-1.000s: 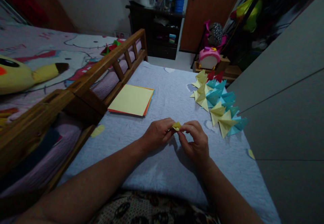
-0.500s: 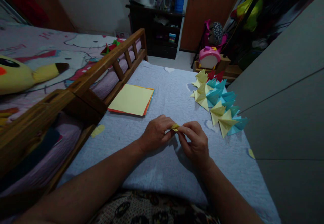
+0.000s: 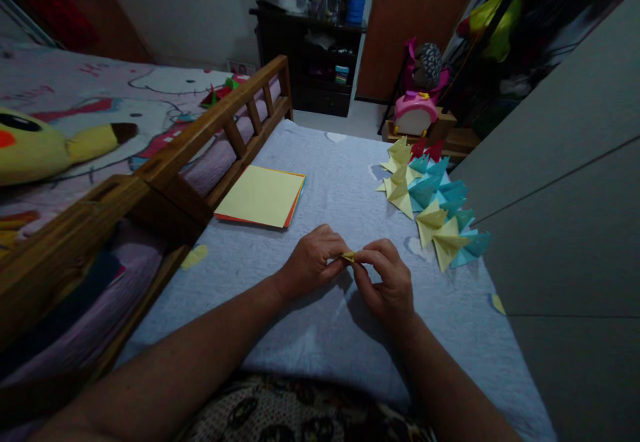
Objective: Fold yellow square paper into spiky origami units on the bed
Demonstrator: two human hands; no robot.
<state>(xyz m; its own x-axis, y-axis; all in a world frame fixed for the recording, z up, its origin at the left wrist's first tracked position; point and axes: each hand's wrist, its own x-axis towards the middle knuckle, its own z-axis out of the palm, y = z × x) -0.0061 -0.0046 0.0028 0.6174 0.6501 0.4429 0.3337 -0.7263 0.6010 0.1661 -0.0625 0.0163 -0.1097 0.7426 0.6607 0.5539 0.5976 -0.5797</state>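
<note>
A small folded yellow paper is pinched between my two hands above the cloth-covered surface. My left hand grips it from the left with thumb and forefinger, covering much of it. From the right, my right hand holds the other end in its fingertips. Beyond my left hand lies a stack of square paper sheets, pale yellow on top with orange and blue edges showing. Past my right hand stand several folded paper pieces: yellow ones, blue ones and red ones.
A wooden bed rail runs along the left side, with a yellow plush toy on the bed behind it. A pale cabinet borders the right edge. At the back are a dark shelf and a pink toy.
The yellow paper has tilted and looks flatter and narrower between my fingertips. Both hands keep nearly the same place and grip.
</note>
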